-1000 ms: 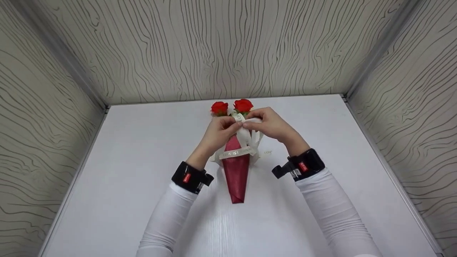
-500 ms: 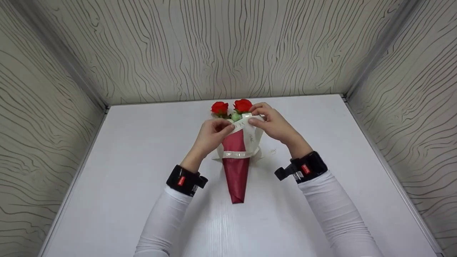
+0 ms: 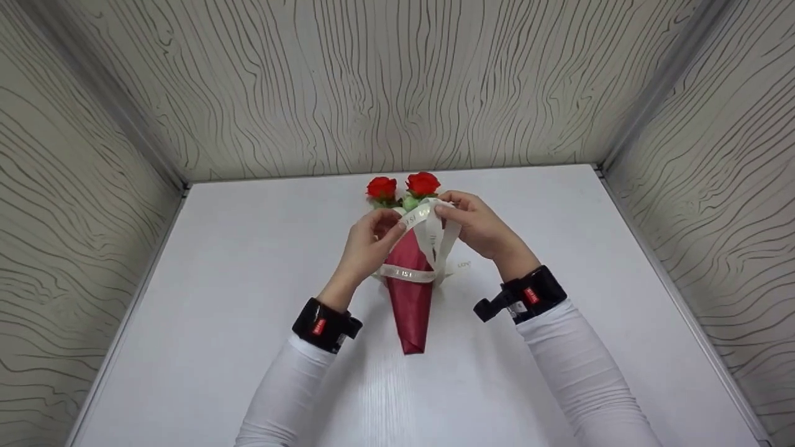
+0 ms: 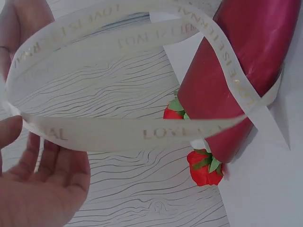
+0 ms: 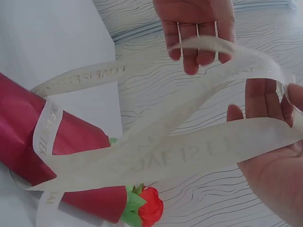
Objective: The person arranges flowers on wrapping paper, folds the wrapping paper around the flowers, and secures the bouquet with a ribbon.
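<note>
A bouquet of red roses (image 3: 423, 184) lies on the white table, wrapped in a dark red paper cone (image 3: 410, 316) that narrows toward the person. A cream ribbon (image 4: 175, 130) with gold lettering runs around the cone and rises from it in long loops. My left hand (image 3: 367, 247) holds the ribbon between thumb and fingers just above the left side of the wrap. To its right, my right hand (image 3: 481, 226) pinches the top of a ribbon loop below the right rose. The ribbon's crossing on the cone shows in the right wrist view.
Pale wood-grain panels (image 3: 385, 87) stand behind and at both sides of the white table (image 3: 248, 261). Black straps (image 3: 326, 325) wrap both wrists. Pale ribbon or paper with gold print lies by the cone's right side.
My hands were close together at the ribbon, then drew apart. The right hand moved right, then slightly down; the left moved slightly left. The ribbon loops now stand more open above the cone.
</note>
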Demonstrator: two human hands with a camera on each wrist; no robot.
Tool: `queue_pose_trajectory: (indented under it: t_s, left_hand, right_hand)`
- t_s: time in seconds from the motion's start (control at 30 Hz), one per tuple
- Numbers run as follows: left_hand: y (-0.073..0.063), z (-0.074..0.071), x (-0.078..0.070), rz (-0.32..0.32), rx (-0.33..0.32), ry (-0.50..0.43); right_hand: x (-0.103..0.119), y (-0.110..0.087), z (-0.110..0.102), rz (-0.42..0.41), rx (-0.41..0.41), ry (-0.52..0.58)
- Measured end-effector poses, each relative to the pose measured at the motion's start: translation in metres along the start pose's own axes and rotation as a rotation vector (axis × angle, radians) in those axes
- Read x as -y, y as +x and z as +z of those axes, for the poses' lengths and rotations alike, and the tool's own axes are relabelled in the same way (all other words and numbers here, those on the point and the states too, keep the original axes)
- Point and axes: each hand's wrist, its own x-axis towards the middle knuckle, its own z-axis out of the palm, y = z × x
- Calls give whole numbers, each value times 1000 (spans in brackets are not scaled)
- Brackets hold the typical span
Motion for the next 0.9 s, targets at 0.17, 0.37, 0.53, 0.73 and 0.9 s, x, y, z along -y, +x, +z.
queue_pose_trajectory:
  t_s: [0.17,0.37,0.53,0.73,0.9]
  left_hand:
    - [-17,14,-2,162,-228,59]
    - [-34,26,2,147,-215,85]
    - [-35,33,8,5,14,-31]
    - [-32,37,7,-87,149,-238]
    - [-32,28,-6,-160,75,-319]
  right_hand:
    - [-3,1,2,39,-39,87]
    - [-7,5,2,39,-68,161]
    - [-12,7,2,51,-73,194]
    - [-13,8,3,61,-82,150]
    - [-15,6,0,54,-74,62]
